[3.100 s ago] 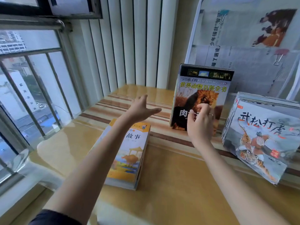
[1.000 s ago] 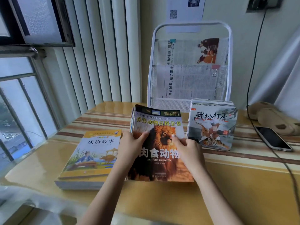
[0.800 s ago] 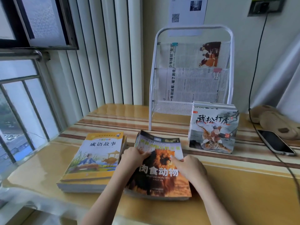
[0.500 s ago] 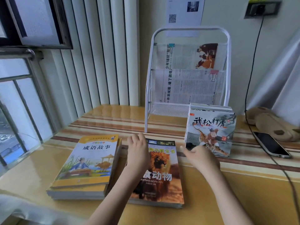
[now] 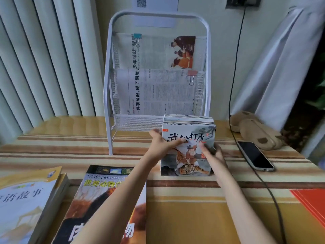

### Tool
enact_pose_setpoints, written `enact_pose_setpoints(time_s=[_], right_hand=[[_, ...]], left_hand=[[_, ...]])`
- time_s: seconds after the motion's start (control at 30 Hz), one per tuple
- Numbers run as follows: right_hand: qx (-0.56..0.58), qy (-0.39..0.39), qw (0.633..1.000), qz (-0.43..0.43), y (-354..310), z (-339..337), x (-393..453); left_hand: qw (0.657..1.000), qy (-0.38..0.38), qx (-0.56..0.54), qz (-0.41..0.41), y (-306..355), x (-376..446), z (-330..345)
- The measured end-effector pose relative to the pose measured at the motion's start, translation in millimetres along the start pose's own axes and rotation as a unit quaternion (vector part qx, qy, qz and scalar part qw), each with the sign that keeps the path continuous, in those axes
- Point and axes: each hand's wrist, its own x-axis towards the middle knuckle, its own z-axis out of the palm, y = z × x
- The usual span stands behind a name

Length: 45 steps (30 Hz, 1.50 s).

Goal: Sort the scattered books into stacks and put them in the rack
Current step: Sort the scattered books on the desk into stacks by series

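Books lay in three groups on the glossy yellow table with brown stripes [image 5: 184, 208], which filled the lower half of the view. Behind it, against the wall, stood the white metal-mesh rack [image 5: 109, 95], with tiered pockets. Its upper pocket held a folded newspaper with a colour photo [image 5: 168, 51], fastened by a teal binder clip [image 5: 137, 36]; the pocket below held a second newspaper of dense text [image 5: 158, 92], fastened by a pink binder clip [image 5: 192, 76]. No books showed in the rack.

At the near left lay the stack of yellow-covered story books [image 5: 26, 205], flat on the table. Just beside it, partly under the left forearm, lay the dark animal encyclopedia with orange lettering [image 5: 98, 194], also flat.

The stack of thin tiger-picture books [image 5: 191, 162] stood near the foot of the rack, its cover tilted toward the camera. The left hand [image 5: 162, 141] gripped its left edge, thumb curled over the cover. The right hand [image 5: 213, 154] held the right edge, fingers on the cover, somewhat blurred.

Further right lay a red folder corner [image 5: 309, 203], a tan plush toy [image 5: 255, 131], a dark smartphone [image 5: 255, 155] and a black cable [image 5: 232, 85] running up to a wall socket.
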Motion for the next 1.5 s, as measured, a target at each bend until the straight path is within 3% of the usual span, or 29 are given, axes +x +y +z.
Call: enact_pose_setpoints(time_s=[0.07,0.27,0.53,0.7,0.93,1.2,1.33,1.4,1.5], right_hand=[[0.013,-0.021,1.000,-0.014,11,1,9],[0.041,0.028,0.996,-0.069,18,12,16],[0.026,0.059,0.995,-0.072,14,8,-2],[0.076,0.017,0.993,-0.090,-2,-8,-43],[0.061,0.027,0.987,-0.147,-14,-32,-114],[0.087,0.030,0.993,-0.075,30,-34,-156],[0.017,0.069,0.995,-0.072,20,-25,-164],[-0.020,0.109,0.992,-0.061,13,-21,-163],[-0.088,0.116,0.989,0.026,-6,-25,-157]], left_hand=[[1.000,0.018,-0.017,0.001,-10,10,4],[0.995,0.093,-0.013,0.039,-24,22,15],[0.982,0.136,0.045,0.125,-5,-7,29],[0.973,0.112,0.070,0.191,25,-46,32],[0.983,0.076,-0.008,0.169,26,-113,30],[0.987,0.018,0.024,0.159,-17,-155,24],[0.981,0.028,0.043,0.187,-29,-156,24],[0.983,0.040,0.056,0.170,-27,-150,25],[0.993,0.042,0.073,0.083,-20,-138,28]])
